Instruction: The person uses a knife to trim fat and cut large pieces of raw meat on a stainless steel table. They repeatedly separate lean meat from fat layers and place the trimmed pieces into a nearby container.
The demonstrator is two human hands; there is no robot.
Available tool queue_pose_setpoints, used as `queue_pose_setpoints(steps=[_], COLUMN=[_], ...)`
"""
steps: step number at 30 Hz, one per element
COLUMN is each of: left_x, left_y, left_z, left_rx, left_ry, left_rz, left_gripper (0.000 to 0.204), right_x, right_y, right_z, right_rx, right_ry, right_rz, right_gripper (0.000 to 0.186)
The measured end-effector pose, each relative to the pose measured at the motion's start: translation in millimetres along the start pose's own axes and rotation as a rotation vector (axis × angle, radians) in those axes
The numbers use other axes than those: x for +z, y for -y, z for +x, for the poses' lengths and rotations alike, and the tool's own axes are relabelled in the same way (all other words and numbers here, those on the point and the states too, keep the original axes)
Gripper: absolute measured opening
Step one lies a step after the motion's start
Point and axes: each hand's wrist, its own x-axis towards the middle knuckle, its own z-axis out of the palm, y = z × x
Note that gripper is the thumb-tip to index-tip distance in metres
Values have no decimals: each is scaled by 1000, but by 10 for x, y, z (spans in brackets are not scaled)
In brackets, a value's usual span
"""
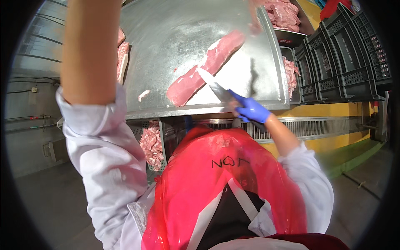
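My right hand (250, 110), in a blue glove, grips a knife (212, 85) at the right front of the steel work surface (150, 29). The blade points up and left, its tip at the middle of a long pink piece of meat (221, 54) that lies diagonally on the steel. I cannot tell whether it touches the meat. A small pale scrap (144, 95) lies left of the piece. My left forearm (89, 50) is raised across the left side, past the top edge of the picture, so that hand is out of view.
Stacked black crates (333, 58) stand at the right, beside a tub of trimmings (290, 75) and a crate of meat cuts (282, 14). More meat (123, 54) lies at the left. Below the front edge is a crate of trimmings (151, 146). Yellow and green platform edges show underneath.
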Motion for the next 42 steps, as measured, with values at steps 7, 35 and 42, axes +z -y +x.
queue_pose_setpoints(steps=[7, 35, 42], left_x=[1139, -323, 2166], left_y=[1676, 1526, 1958], left_z=[-3526, -5999, -3870], left_rx=[-845, -1282, -708], left_ry=[135, -373, 261], left_rz=[158, 878, 468], left_gripper=[11, 33, 45], right_x=[-961, -1806, -1826], right_y=[-404, -419, -717], right_z=[-1429, -284, -592], right_rx=[188, -25, 309], right_ry=[-207, 127, -493], right_rz=[-54, -913, -306], right_gripper=[76, 70, 55])
